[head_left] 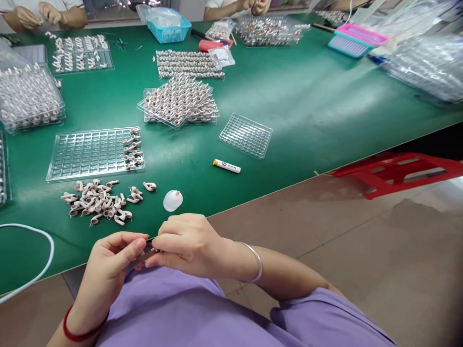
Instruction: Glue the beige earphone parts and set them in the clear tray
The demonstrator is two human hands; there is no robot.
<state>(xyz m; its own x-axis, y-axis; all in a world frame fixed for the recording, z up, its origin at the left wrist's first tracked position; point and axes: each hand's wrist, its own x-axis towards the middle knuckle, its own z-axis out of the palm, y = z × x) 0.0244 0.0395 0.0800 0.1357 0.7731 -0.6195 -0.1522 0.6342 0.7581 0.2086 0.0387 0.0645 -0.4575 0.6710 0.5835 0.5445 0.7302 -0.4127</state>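
At the table's near edge, just over my lap, my left hand (115, 262) and my right hand (190, 246) meet with bent, pinching fingers. Both are closed around something small; only a whitish end and a dark sliver show between the fingertips, too hidden to name. Beyond them lies a loose pile of beige earphone shells (103, 200) with thin wire ends. A single earphone shell (149, 186) rests apart to the right of it. Close to my right hand is a small translucent white dome with a pink tip (172, 200). Behind the pile, a clear plastic tray (88, 154) holds several shells along its right side.
Filled trays of shells (177, 103) are stacked mid-table, near a bare clear tray (246, 135) and a white-and-yellow tube (226, 166). A white cable (50, 250) curves at left. Co-workers' hands (39, 17) are across the table; a red stool (405, 168) stands right.
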